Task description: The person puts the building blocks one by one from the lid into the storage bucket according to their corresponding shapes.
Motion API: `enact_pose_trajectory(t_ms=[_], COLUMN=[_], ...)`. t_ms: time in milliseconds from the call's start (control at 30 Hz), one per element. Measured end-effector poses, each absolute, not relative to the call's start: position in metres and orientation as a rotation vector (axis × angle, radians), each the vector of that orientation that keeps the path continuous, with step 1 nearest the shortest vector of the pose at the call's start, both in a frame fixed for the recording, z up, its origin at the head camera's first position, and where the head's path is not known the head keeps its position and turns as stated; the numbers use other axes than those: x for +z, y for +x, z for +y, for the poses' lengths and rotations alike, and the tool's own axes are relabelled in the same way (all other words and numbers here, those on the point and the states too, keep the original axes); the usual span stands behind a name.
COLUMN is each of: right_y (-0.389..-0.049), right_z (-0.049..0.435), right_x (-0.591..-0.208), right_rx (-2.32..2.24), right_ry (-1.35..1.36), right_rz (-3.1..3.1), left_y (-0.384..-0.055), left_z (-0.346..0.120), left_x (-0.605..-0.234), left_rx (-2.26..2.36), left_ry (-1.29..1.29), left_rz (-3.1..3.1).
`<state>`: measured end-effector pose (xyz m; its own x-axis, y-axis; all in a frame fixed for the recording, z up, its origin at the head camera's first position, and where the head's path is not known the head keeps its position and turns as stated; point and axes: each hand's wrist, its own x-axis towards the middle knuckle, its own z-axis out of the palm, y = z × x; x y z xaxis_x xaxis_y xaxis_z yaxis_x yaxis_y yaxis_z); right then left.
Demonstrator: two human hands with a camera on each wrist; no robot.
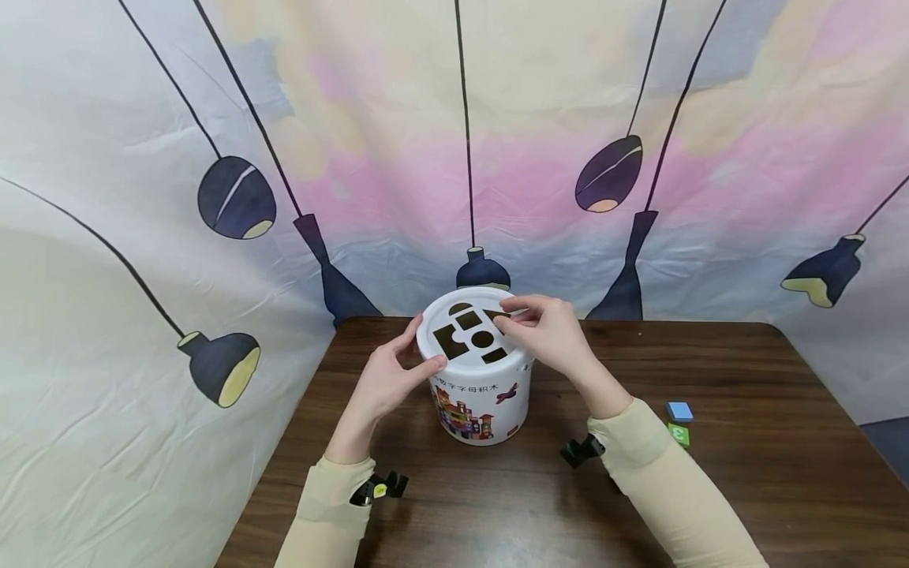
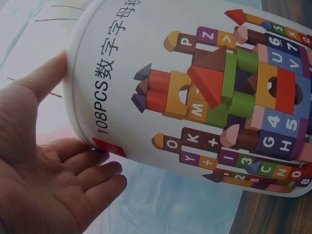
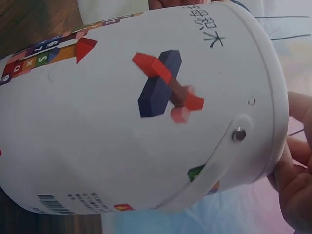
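Note:
A white toy-block bucket (image 1: pixel 479 406) stands upright on the table, printed with coloured blocks and lettering. Its white lid (image 1: pixel 465 364) has several dark shaped openings. My left hand (image 1: pixel 387 379) touches the lid's left edge, thumb at the front and fingers spread along the side; in the left wrist view, the fingers of that hand (image 2: pixel 53 170) look relaxed. Over the lid's right side, my right hand (image 1: pixel 554 331) has bent fingers, with thumb and index fingertips at an opening. Whether anything lies between them is hidden. A white carrying handle (image 3: pixel 209 175) hangs down the bucket's side.
To the right of the bucket, a blue block (image 1: pixel 679 411) and a green block (image 1: pixel 678 435) marked 3 lie on the dark wooden table (image 1: pixel 483 505), beside my right sleeve. A patterned cloth (image 1: pixel 398 118) hangs behind the table's back edge.

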<state>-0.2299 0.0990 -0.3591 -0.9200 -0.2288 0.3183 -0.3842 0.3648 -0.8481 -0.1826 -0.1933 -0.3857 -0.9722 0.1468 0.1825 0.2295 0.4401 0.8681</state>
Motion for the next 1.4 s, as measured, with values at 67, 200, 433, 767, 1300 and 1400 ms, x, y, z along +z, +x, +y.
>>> enact_pose_trajectory(t_ms=[67, 200, 433, 767, 1300, 1400], right_y=[-0.232, -0.235, -0.241, -0.231, -0.216, -0.215], right_z=[0.104, 0.122, 0.191, 0.296, 0.369, 0.378], right_x=[-0.362, -0.369, -0.39, -0.433, -0.495, -0.502], right_rx=[1.704, 1.871, 1.786, 1.497, 1.323, 1.31], right_ry=[0.599, 0.648, 0.534, 0.363, 0.166, 0.146], right_rz=[-2.42, -2.245, -2.29, -2.725, -3.014, -3.043], left_y=[-0.182, -0.182, -0.181, -0.182, -0.182, -0.183], left_z=[-0.194, -0.193, -0.194, -0.195, -0.194, -0.194], left_x=[-0.386, -0.385, -0.384, -0.387, -0.385, -0.385], left_rx=[-1.584, -1.584, -1.569, -1.579, -1.579, -1.577], left_ry=[-0.338, -0.334, -0.322, -0.338, -0.335, -0.336], left_rz=[-2.597, -2.601, -2.611, -2.602, -2.605, -2.602])
